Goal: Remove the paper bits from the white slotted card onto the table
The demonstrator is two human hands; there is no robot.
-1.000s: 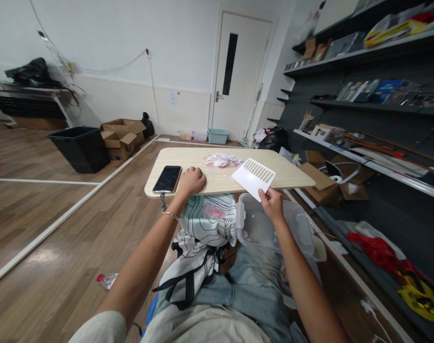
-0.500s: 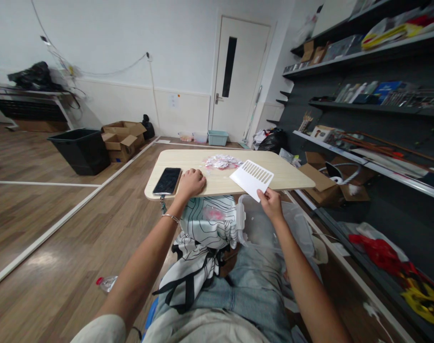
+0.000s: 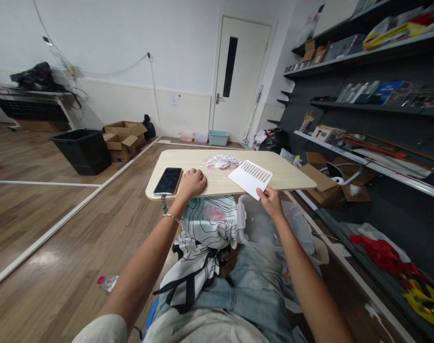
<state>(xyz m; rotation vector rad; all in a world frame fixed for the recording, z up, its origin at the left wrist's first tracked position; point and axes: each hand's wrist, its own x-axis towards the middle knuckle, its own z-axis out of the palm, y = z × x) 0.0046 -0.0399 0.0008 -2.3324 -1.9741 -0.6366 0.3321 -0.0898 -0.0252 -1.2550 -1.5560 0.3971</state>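
My right hand [image 3: 270, 200] pinches the near corner of a white card [image 3: 243, 182] that has a row of slots cut through it. The card reaches over the front edge of a light wooden tabletop [image 3: 288, 175]. Resting on the board, my left hand [image 3: 193, 183] has its fingers laid down on the surface and holds nothing I can see. A dark phone [image 3: 169, 181] lies just left of that hand. Farther back, beyond both hands, is a pile of small white pieces [image 3: 223, 161] with some pink among them.
Below the board, a cloth-lined bin [image 3: 191, 216] holds something pink, beside a clear plastic box [image 3: 254, 228]. A plastic bottle [image 3: 109, 283] lies on the floor at left. A black bin [image 3: 83, 152] and cardboard boxes [image 3: 120, 147] stand behind. Shelves [image 3: 381, 107] line the right side.
The card in my right hand has shifted very slightly left. My left hand, the phone and the pile stay where they were.
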